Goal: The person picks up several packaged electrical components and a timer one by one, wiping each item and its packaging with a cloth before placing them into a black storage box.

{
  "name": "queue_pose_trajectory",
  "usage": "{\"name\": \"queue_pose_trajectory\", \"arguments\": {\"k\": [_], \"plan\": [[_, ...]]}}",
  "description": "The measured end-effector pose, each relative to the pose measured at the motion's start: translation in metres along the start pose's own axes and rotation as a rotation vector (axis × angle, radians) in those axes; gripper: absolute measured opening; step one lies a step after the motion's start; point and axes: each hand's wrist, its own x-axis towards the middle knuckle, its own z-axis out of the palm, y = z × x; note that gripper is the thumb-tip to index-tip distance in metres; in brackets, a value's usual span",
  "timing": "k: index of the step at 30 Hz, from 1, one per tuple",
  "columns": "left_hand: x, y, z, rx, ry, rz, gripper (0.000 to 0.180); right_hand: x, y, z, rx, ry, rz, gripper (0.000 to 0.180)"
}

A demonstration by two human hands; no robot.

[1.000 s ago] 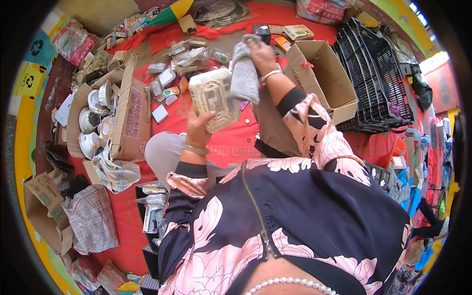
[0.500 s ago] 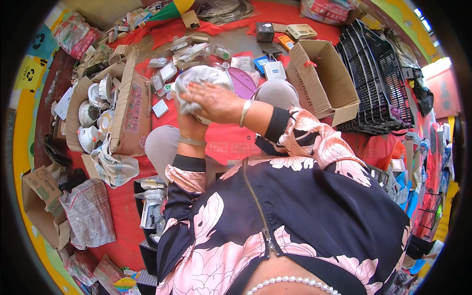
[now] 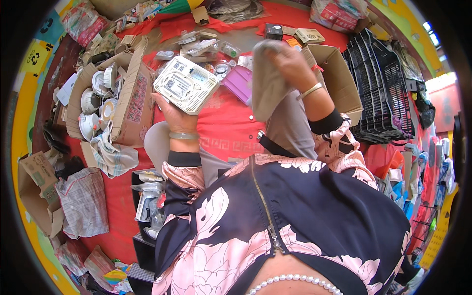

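White plastic slotted device gripped from below in left hand at upper centre of frame, grey cloth clutched in right hand just beside it: wiping step apparently in hand, next calling for cloth pressed onto casing.

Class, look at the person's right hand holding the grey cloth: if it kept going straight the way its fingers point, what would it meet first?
Probably the small black box on the red cloth: the right hand, gripping the grey cloth, points up-left in the picture. Depth is unclear, so this is a guess.
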Motion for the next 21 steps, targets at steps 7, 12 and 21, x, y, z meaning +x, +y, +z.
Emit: {"name": "queue_pose_trajectory", "arguments": {"k": [7, 12, 21], "plan": [[0.002, -0.010, 0.006, -0.075, 0.086, -0.090, 0.061, -0.006, -0.013, 0.067, 0.268, 0.080, -0.028, 0.039], [0.001, -0.022, -0.014, 0.036, 0.117, -0.090, 0.055, -0.025, 0.004, 0.128, -0.435, 0.093, -0.296, 0.043], [-0.004, -0.010, -0.002, -0.093, 0.109, -0.038, 0.053, 0.013, 0.025, 0.073, 0.918, 0.323, 0.707, 0.046]]}}
